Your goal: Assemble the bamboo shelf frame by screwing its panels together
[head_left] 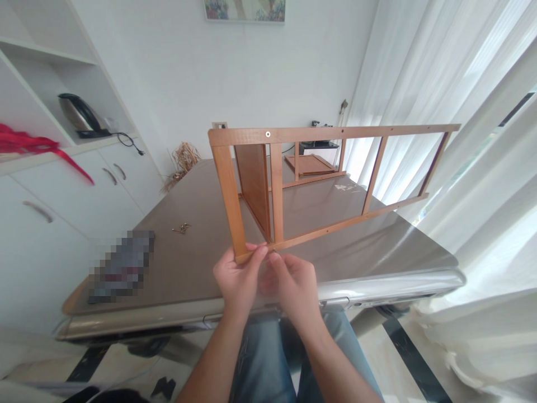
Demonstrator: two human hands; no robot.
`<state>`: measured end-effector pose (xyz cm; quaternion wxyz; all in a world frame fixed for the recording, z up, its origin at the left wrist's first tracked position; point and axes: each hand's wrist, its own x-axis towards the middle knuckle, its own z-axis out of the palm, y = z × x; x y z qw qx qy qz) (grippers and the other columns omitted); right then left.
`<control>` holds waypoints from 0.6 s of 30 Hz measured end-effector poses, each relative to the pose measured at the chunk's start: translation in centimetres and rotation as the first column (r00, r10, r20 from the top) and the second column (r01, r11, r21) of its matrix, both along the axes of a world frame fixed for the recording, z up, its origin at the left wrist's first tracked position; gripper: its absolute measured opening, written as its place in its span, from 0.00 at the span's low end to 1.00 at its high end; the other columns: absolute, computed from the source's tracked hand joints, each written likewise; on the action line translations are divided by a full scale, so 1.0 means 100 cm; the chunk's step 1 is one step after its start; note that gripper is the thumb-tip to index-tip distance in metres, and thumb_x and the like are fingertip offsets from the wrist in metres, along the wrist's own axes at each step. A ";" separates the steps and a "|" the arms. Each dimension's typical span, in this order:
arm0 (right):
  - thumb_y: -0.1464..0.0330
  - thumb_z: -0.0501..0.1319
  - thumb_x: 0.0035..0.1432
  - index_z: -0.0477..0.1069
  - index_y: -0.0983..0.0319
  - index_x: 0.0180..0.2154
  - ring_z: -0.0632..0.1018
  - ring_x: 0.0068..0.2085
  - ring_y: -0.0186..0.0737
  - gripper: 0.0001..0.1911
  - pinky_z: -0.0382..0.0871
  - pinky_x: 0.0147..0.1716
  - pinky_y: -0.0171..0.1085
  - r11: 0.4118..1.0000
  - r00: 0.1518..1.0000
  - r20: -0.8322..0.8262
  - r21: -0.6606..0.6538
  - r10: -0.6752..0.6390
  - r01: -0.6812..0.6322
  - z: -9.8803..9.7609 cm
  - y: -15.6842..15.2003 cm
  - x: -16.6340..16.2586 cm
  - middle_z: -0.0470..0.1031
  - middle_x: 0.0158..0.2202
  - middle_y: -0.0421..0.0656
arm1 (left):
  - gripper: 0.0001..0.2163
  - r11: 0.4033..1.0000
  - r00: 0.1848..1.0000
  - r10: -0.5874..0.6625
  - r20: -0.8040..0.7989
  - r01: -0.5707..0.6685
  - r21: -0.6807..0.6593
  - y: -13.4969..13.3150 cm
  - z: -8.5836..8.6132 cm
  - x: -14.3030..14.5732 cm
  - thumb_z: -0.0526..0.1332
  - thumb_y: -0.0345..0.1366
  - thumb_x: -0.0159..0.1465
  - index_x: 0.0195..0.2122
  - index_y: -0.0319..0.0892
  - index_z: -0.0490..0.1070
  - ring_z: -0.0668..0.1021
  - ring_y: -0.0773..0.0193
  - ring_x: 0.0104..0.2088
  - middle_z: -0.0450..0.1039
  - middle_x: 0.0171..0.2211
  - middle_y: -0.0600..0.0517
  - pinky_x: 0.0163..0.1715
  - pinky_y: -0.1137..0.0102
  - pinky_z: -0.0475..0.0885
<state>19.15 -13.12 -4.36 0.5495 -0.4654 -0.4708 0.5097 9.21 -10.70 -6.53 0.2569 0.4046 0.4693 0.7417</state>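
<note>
A light brown wooden frame [277, 190] with rails, slats and a panel [254, 182] stands on its side on the table. My left hand [240, 274] is closed around the near lower rail at its left corner, thumb on the wood. Just right of it, my right hand [296, 280] pinches a tiny piece, apparently a screw [274, 251], against the same rail below the upright slat. The fingers mostly cover it. A round metal fitting [268, 134] shows in the upper rail. Several small brass-coloured screws [182, 228] lie in a pile on the table to the left.
The brown-topped table [197, 257] has a shiny front edge. A blurred-out packet [123, 268] lies at its left. Behind the frame rests another wooden panel [310, 164]; small pale bits [347, 188] lie at right. Dried stalks [184, 159] stand beyond the far left edge. Curtains hang right.
</note>
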 end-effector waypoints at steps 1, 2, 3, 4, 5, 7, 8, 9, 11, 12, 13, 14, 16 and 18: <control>0.52 0.62 0.61 0.73 0.64 0.28 0.78 0.20 0.38 0.22 0.75 0.21 0.33 1.000 1.000 -0.018 -0.007 0.002 -0.002 -0.001 0.000 0.000 0.76 0.21 0.43 | 0.09 1.000 1.000 0.005 0.000 -0.005 -0.004 0.000 0.000 0.000 0.73 0.36 0.56 0.32 0.39 0.76 0.85 0.60 0.32 0.84 0.31 0.48 0.33 0.74 0.80; 0.51 0.63 0.61 0.73 0.64 0.28 0.78 0.21 0.39 0.22 0.75 0.21 0.33 1.000 0.999 -0.035 -0.014 0.004 -0.004 -0.001 0.000 -0.001 0.76 0.21 0.43 | 0.09 1.000 1.000 0.010 -0.003 -0.010 -0.007 0.000 0.000 0.000 0.74 0.36 0.55 0.32 0.39 0.76 0.85 0.59 0.32 0.84 0.31 0.48 0.33 0.73 0.80; 0.51 0.64 0.60 0.73 0.64 0.29 0.78 0.21 0.39 0.22 0.75 0.21 0.34 1.000 0.999 -0.052 -0.020 0.005 -0.006 -0.001 0.001 -0.001 0.76 0.21 0.43 | 0.09 1.000 1.000 0.012 -0.007 -0.012 -0.010 -0.001 0.001 0.000 0.74 0.36 0.55 0.32 0.39 0.76 0.86 0.59 0.32 0.84 0.31 0.47 0.32 0.73 0.80; 0.50 0.64 0.59 0.73 0.64 0.29 0.78 0.21 0.39 0.23 0.75 0.21 0.34 1.000 0.998 -0.068 -0.026 0.006 -0.008 -0.002 0.001 -0.001 0.76 0.21 0.43 | 0.09 1.000 1.000 0.013 -0.009 -0.013 -0.012 -0.001 0.001 0.000 0.74 0.36 0.55 0.33 0.39 0.76 0.86 0.59 0.32 0.84 0.31 0.47 0.32 0.73 0.80; 0.50 0.65 0.59 0.74 0.64 0.29 0.78 0.21 0.39 0.23 0.75 0.21 0.34 1.000 0.996 -0.084 -0.030 0.006 -0.009 -0.002 0.001 -0.002 0.76 0.21 0.43 | 0.09 1.000 1.000 0.013 -0.011 -0.013 -0.013 -0.001 0.001 0.001 0.74 0.36 0.55 0.32 0.39 0.76 0.86 0.59 0.32 0.84 0.31 0.47 0.32 0.73 0.80; 0.49 0.65 0.58 0.74 0.65 0.29 0.78 0.20 0.39 0.24 0.75 0.20 0.34 0.999 0.994 -0.110 -0.038 0.005 -0.009 -0.003 0.001 -0.002 0.76 0.21 0.43 | 0.09 1.000 1.000 0.012 -0.011 -0.012 -0.015 -0.002 0.002 0.001 0.73 0.36 0.55 0.32 0.39 0.76 0.86 0.59 0.32 0.84 0.31 0.47 0.32 0.74 0.80; 0.49 0.66 0.57 0.74 0.65 0.29 0.78 0.20 0.39 0.24 0.75 0.20 0.34 0.999 0.993 -0.122 -0.042 0.005 -0.010 -0.003 0.001 -0.003 0.76 0.21 0.43 | 0.09 1.000 1.000 0.011 -0.007 -0.011 -0.015 -0.002 0.002 0.001 0.73 0.36 0.55 0.32 0.39 0.76 0.86 0.59 0.32 0.84 0.31 0.47 0.32 0.74 0.80; 0.49 0.66 0.57 0.74 0.65 0.29 0.78 0.20 0.39 0.24 0.75 0.20 0.34 0.999 0.991 -0.131 -0.046 0.005 -0.011 -0.003 0.001 -0.003 0.76 0.21 0.43 | 0.09 1.000 1.000 0.009 -0.001 -0.009 -0.015 -0.002 0.001 0.001 0.73 0.36 0.56 0.32 0.39 0.76 0.86 0.59 0.32 0.84 0.32 0.47 0.32 0.74 0.80; 0.49 0.67 0.56 0.74 0.65 0.29 0.78 0.20 0.40 0.24 0.75 0.20 0.35 0.998 0.988 -0.153 -0.055 0.000 -0.009 -0.004 0.000 -0.004 0.76 0.22 0.43 | 0.10 1.000 1.000 0.005 0.014 -0.005 -0.018 -0.001 0.001 0.001 0.73 0.36 0.56 0.33 0.39 0.76 0.86 0.59 0.33 0.84 0.32 0.47 0.32 0.74 0.80; 0.49 0.67 0.56 0.74 0.65 0.30 0.78 0.21 0.40 0.23 0.75 0.20 0.35 0.998 0.986 -0.168 -0.059 -0.005 -0.005 -0.005 0.000 -0.005 0.76 0.22 0.43 | 0.10 1.000 1.000 0.003 0.020 -0.002 -0.022 0.000 0.000 0.001 0.73 0.36 0.56 0.33 0.39 0.76 0.86 0.59 0.33 0.84 0.32 0.47 0.32 0.73 0.80; 0.50 0.68 0.55 0.74 0.65 0.30 0.78 0.21 0.40 0.23 0.74 0.20 0.35 0.998 0.983 -0.185 -0.063 -0.013 0.001 -0.006 -0.001 -0.006 0.76 0.22 0.43 | 0.10 1.000 1.000 0.002 0.024 -0.001 -0.027 0.000 0.000 0.001 0.73 0.36 0.56 0.33 0.39 0.76 0.86 0.59 0.33 0.84 0.33 0.47 0.32 0.73 0.80; 0.51 0.69 0.54 0.75 0.65 0.29 0.78 0.20 0.40 0.22 0.74 0.20 0.35 0.998 0.979 -0.204 -0.066 -0.021 0.008 -0.007 -0.001 -0.006 0.76 0.22 0.43 | 0.10 0.999 1.000 0.002 0.026 -0.001 -0.032 0.000 -0.001 0.001 0.73 0.36 0.56 0.33 0.39 0.76 0.86 0.59 0.33 0.84 0.33 0.47 0.32 0.73 0.80; 0.53 0.70 0.53 0.75 0.65 0.29 0.78 0.20 0.40 0.20 0.74 0.19 0.35 0.998 0.972 -0.234 -0.066 -0.036 0.021 -0.007 -0.002 -0.008 0.76 0.22 0.42 | 0.10 0.999 1.000 0.004 0.024 -0.003 -0.038 0.001 -0.001 0.001 0.73 0.36 0.56 0.33 0.39 0.76 0.86 0.59 0.33 0.84 0.33 0.47 0.32 0.73 0.80; 0.54 0.70 0.53 0.75 0.64 0.28 0.77 0.19 0.39 0.20 0.73 0.19 0.34 0.998 0.969 -0.244 -0.061 -0.049 0.035 -0.008 -0.003 -0.009 0.76 0.21 0.42 | 0.10 0.999 1.000 0.007 0.022 -0.006 -0.037 0.001 0.000 0.001 0.73 0.36 0.56 0.33 0.39 0.76 0.86 0.59 0.33 0.84 0.33 0.47 0.32 0.73 0.80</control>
